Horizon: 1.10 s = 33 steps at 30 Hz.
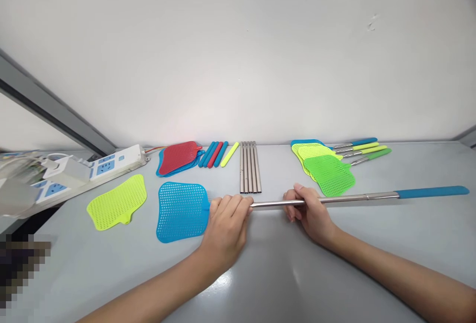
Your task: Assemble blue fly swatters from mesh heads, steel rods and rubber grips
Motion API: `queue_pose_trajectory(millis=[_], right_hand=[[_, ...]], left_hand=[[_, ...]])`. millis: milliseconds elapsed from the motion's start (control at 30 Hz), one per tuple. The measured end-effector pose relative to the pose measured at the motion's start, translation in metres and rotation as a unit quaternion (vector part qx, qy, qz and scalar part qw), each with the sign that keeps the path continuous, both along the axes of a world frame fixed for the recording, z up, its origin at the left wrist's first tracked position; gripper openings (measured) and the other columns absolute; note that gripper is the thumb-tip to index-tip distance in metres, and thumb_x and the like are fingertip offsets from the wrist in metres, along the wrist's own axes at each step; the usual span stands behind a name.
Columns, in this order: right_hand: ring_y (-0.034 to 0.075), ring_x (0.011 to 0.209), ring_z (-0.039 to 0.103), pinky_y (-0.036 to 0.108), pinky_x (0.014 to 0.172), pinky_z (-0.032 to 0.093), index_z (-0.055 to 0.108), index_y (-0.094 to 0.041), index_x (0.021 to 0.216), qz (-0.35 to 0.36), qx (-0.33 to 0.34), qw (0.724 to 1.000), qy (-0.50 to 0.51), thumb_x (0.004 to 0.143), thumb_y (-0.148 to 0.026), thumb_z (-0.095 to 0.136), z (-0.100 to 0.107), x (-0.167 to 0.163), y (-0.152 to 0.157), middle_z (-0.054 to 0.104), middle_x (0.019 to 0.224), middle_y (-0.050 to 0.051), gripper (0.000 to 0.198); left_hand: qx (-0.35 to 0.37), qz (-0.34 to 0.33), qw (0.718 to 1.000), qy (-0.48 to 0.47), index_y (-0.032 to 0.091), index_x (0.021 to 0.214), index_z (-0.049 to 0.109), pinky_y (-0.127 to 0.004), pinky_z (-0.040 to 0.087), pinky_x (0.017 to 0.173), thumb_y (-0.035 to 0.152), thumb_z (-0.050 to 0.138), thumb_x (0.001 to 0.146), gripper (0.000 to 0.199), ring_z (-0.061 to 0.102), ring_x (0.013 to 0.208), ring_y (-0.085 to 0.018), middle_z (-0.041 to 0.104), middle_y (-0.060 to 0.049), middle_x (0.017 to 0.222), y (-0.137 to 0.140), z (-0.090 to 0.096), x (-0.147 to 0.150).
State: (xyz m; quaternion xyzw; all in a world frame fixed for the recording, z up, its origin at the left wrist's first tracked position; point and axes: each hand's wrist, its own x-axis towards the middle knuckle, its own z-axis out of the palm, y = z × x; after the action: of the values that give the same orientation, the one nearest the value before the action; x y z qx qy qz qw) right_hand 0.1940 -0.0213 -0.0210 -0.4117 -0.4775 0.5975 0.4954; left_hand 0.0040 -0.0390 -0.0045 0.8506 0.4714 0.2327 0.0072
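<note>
A blue fly swatter [183, 212] with a long, extended metal telescopic rod lies crosswise in front of me. Its perforated head is on the left and its blue grip [433, 192] reaches far right. My left hand [228, 224] is closed around the rod right beside the head, hiding the joint. Farther along, my right hand [310, 213] holds the middle of the rod between thumb and fingers. Behind my right hand lie several finished-looking swatters, a green one [330, 176] on top. Several bare metal rods [251, 166] stand in a row behind my left hand.
A yellow swatter head [118, 203] lies on the grey table [275, 273] at left. Behind are stacked red [180, 157] and blue heads, and several loose coloured grips [214, 155]. A power strip [115, 164] with plugs and cables runs along the left edge. A white wall [238, 55] closes the back.
</note>
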Motion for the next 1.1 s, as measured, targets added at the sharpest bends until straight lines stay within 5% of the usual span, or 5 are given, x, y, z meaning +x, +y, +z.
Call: queue_pose_trajectory(millis=[400, 1100], right_hand=[[0.014, 0.046, 0.044, 0.028, 0.052, 0.032, 0.045, -0.017, 0.041, 0.131, 0.030, 0.991, -0.014, 0.085, -0.041, 0.024, 0.005, -0.003, -0.009, 0.043, 0.041, 0.002, 0.054], [0.013, 0.054, 0.041, 0.029, 0.058, 0.032, 0.041, -0.018, 0.051, 0.182, 0.094, 0.963, -0.174, 0.088, -0.046, 0.010, -0.003, 0.003, -0.015, 0.041, 0.051, 0.001, 0.056]], left_hand=[[0.062, 0.031, 0.998, -0.001, 0.017, 0.075, 0.054, -0.029, 0.020, 0.055, 0.012, 0.033, 0.084, 0.023, 0.034, 0.057, -0.014, 0.051, 0.000, 0.062, -0.010, 0.001, 0.001], [0.025, 0.001, 0.999, -0.025, 0.017, 0.068, 0.052, -0.028, 0.024, 0.053, 0.011, 0.036, 0.079, 0.020, 0.039, 0.055, -0.013, 0.050, 0.000, 0.058, -0.018, -0.002, 0.003]])
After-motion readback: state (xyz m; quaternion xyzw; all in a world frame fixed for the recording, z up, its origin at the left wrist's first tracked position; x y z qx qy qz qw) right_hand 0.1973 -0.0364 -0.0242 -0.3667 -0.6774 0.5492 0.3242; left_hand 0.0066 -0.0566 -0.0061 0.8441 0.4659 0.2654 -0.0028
